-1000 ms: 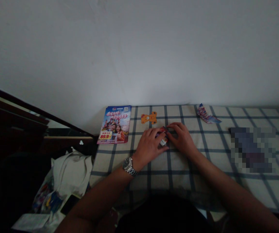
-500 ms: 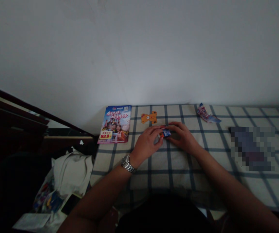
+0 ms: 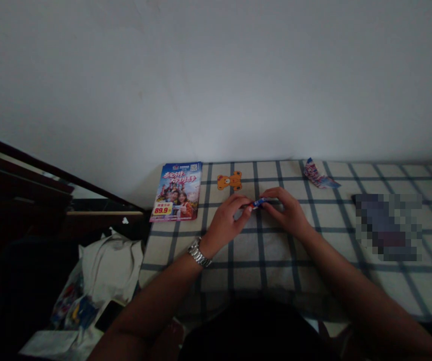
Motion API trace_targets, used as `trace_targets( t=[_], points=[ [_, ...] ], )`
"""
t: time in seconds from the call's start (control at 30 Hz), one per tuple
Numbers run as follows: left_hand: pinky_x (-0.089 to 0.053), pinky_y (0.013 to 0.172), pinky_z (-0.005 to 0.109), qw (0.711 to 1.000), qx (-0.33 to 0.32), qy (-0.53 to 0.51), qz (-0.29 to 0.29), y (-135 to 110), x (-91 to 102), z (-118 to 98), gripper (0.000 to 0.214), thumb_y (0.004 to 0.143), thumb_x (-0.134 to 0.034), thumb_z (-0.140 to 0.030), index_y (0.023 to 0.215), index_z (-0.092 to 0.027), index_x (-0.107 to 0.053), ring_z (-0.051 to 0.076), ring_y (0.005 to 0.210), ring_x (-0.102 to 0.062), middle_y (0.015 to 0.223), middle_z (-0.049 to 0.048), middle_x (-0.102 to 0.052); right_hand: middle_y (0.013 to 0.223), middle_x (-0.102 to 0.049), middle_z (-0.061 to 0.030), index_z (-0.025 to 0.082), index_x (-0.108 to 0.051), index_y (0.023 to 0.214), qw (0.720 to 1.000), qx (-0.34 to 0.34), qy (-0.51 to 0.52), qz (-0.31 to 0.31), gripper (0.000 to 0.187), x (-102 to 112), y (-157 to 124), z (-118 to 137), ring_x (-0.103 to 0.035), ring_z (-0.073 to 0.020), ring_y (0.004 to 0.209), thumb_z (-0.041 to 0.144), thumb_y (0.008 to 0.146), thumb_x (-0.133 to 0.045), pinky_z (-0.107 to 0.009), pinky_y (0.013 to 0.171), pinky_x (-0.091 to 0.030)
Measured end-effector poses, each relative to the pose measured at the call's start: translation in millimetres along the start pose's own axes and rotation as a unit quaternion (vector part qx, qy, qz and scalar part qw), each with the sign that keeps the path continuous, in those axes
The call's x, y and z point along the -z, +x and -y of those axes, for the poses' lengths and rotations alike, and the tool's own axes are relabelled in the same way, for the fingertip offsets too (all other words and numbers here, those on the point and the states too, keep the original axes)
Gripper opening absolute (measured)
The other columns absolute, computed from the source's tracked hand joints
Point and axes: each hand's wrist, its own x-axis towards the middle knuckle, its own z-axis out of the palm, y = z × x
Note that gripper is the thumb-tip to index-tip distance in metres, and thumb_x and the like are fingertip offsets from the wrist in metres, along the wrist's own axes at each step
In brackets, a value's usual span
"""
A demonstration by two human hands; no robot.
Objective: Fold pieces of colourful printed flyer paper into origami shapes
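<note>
Between my two hands is a small folded flyer (image 3: 258, 202), a narrow strip of blue, red and white print. My left hand (image 3: 227, 221), with a metal watch on its wrist, pinches the strip's left end between thumb and fingers. The right end is pinched by my right hand (image 3: 288, 215). Both hands rest low over the checked cloth (image 3: 246, 250). Just beyond them lies a flat orange bear cutout (image 3: 230, 181).
A stack of printed flyers (image 3: 178, 193) lies at the cloth's left end. Toward the wall are a crumpled printed paper (image 3: 318, 176) and, to the right, a blurred dark object (image 3: 383, 223). Bags (image 3: 110, 265) stand below on the left.
The folded flyer was opened wider and loosely held. Now it is a thinner strip, pressed together between the fingers of both hands.
</note>
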Motion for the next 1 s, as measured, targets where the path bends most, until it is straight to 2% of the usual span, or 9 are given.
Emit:
trace_targets(
  t=[0.1, 0.2, 0.5, 0.73, 0.83, 1.0],
  points=[
    [-0.055, 0.093, 0.036, 1.0, 0.01, -0.013, -0.004, 0.5, -1.0, 0.7, 0.019, 0.108, -0.056, -0.036, 0.109, -0.02, -0.068, 0.02, 0.102, -0.067, 0.107, 0.0067, -0.07, 0.107, -0.072, -0.006, 0.028, -0.069, 0.115, 1.0, -0.02, 0.009, 0.01, 0.014, 0.4, -0.2, 0.4, -0.069, -0.024, 0.1, 0.03, 0.102, -0.067, -0.039, 0.085, -0.058],
    [-0.056, 0.091, 0.036, 1.0, 0.021, -0.019, -0.001, 0.0, -1.8, 1.3, 0.02, 0.108, -0.057, -0.037, 0.116, -0.021, -0.066, 0.02, 0.1, -0.069, 0.109, 0.0064, -0.073, 0.105, -0.072, -0.0052, 0.027, -0.07, 0.115, 0.998, -0.046, 0.027, 0.027, 0.015, 0.2, -0.8, 0.2, -0.068, -0.0227, 0.097, 0.033, 0.102, -0.066, -0.037, 0.083, -0.058],
    [-0.06, 0.085, 0.034, 1.0, 0.027, -0.003, 0.002, 1.6, -3.8, 1.4, 0.018, 0.104, -0.065, -0.033, 0.118, -0.023, -0.067, 0.018, 0.094, -0.07, 0.108, 0.0049, -0.074, 0.098, -0.073, -0.0055, 0.025, -0.071, 0.112, 0.99, -0.099, 0.064, 0.07, 0.023, 0.4, -0.9, 3.7, -0.071, -0.0229, 0.089, 0.045, 0.102, -0.064, -0.038, 0.08, -0.06],
    [-0.061, 0.077, 0.029, 0.993, 0.099, -0.067, -0.027, -0.2, -9.2, 6.6, 0.013, 0.1, -0.067, -0.028, 0.111, -0.021, -0.063, 0.016, 0.087, -0.073, 0.104, 0.0039, -0.074, 0.122, -0.075, -0.0082, 0.028, -0.067, 0.13, 0.982, -0.131, 0.131, 0.036, 0.037, -0.3, -2.9, 5.1, -0.072, -0.0261, 0.113, 0.052, 0.103, -0.063, -0.045, 0.102, -0.06],
    [-0.063, 0.077, 0.028, 0.987, 0.117, -0.099, -0.049, -0.5, -11.1, 11.1, 0.015, 0.1, -0.066, -0.025, 0.114, -0.021, -0.061, 0.016, 0.09, -0.074, 0.106, 0.0047, -0.073, 0.124, -0.073, -0.0079, 0.03, -0.061, 0.137, 0.973, -0.142, 0.179, 0.031, 0.042, -1.8, -4.9, 3.0, -0.073, -0.0247, 0.113, 0.051, 0.101, -0.066, -0.044, 0.099, -0.063],
    [-0.063, 0.081, 0.028, 0.985, 0.124, -0.085, -0.079, -0.8, -10.9, 13.9, 0.033, 0.101, -0.064, -0.023, 0.133, -0.024, -0.058, 0.016, 0.095, -0.073, 0.111, 0.0044, -0.07, 0.132, -0.069, -0.0091, 0.03, -0.056, 0.142, 0.964, -0.178, 0.194, 0.042, 0.059, -8.8, -8.4, -2.9, -0.075, -0.0233, 0.108, 0.048, 0.091, -0.079, -0.041, 0.093, -0.066]
  ],
)
